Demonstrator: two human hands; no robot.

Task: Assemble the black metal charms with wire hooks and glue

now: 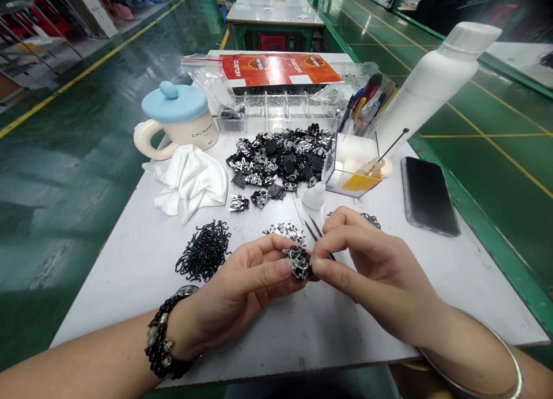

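My left hand (254, 275) holds a small black and silver part (299, 262) between thumb and fingers, above the table's near side. My right hand (367, 261) pinches the right edge of that part with thumb and forefinger. Dark tweezers (314, 229) point up and left beside my right fingers; whether they lie on the table or rest in that hand I cannot tell. Behind my hands is a scatter of small silver pieces (286, 232). Left of them sits a pile of black hook-shaped pieces (205, 249). A large heap of similar black and silver parts (283, 157) lies farther back.
A lidded mug (194, 131) and white cloth (192, 180) stand at left. On the right are a clear tool box (354, 183), a tall white bottle (432, 88) and a phone (430, 194). A clear compartment tray (276, 108) and an orange-red packet (280, 69) occupy the back.
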